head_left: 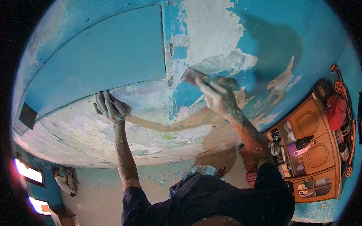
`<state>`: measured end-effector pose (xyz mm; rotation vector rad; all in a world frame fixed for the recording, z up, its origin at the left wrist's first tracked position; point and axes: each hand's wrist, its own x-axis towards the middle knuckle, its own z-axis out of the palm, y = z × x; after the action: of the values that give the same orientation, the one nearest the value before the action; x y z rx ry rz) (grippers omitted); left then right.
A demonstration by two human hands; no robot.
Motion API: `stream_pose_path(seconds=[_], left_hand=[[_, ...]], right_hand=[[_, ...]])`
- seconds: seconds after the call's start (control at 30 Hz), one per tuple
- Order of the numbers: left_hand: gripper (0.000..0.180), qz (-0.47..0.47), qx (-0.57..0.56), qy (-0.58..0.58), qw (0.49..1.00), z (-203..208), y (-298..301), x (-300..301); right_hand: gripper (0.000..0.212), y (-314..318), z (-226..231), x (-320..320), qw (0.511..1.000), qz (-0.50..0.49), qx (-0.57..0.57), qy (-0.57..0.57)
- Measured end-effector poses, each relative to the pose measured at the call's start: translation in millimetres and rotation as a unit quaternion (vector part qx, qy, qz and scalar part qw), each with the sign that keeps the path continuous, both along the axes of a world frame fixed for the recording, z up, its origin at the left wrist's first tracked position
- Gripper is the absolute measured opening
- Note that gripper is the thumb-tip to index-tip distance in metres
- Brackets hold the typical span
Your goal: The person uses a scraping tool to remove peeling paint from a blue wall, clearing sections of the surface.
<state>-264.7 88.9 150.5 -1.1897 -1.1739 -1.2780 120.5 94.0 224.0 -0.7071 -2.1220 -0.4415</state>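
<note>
My right hand point(218, 96) is closed around a flat scraper point(192, 75), its dark, wide blade against the wall near the corner of a blue panel point(113, 49). The wall point(211, 34) has patches of blue paint with pale plaster bared between them. Dusty and bent, the fingers of my left hand point(109, 107) rest at the panel's lower edge, with no tool visible in them. Below that edge, the wall is mostly stripped and mottled. Pale dust and specks cover both forearms.
A wooden cabinet point(315, 150) with things on its shelves stands to the right, a red item point(335, 112) on top. Paint flakes point(158, 177) lie on the floor along the wall's foot. Bright windows point(29, 172) and wooden furniture point(62, 216) are at lower left.
</note>
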Motion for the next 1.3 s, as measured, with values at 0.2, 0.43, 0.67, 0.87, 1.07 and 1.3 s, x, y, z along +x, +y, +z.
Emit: stream_pose_path(seconds=[0.2,0.43,0.67,0.87,1.07,1.3], left_hand=[[0.044,0.013,-0.001,-0.009,1.000,-2.1,-3.5,-4.6],[0.043,0.008,-0.005,-0.009,1.000,-1.3,1.6,-0.9],[0.044,-0.007,0.016,-0.011,1.000,1.4,4.5,-0.3],[0.044,-0.007,0.004,-0.006,1.000,-1.9,1.6,-3.3],[0.045,-0.007,0.014,-0.020,1.000,-3.6,3.2,-1.8],[0.044,-0.012,0.012,-0.005,1.000,2.2,-0.5,1.1]], right_hand=[[0.044,-26.8,-45.5,-14.5,0.973,-0.040,-0.093,0.208],[0.043,2.1,-31.7,-46.4,0.951,-0.029,-0.045,0.304],[0.042,-2.1,-39.1,-42.4,0.955,-0.045,-0.031,0.292],[0.046,8.9,22.4,-10.2,0.982,-0.064,-0.015,0.177],[0.049,-7.3,92.4,58.5,0.986,-0.113,-0.049,-0.114],[0.042,1.6,96.3,7.6,0.942,-0.092,0.117,-0.301]])
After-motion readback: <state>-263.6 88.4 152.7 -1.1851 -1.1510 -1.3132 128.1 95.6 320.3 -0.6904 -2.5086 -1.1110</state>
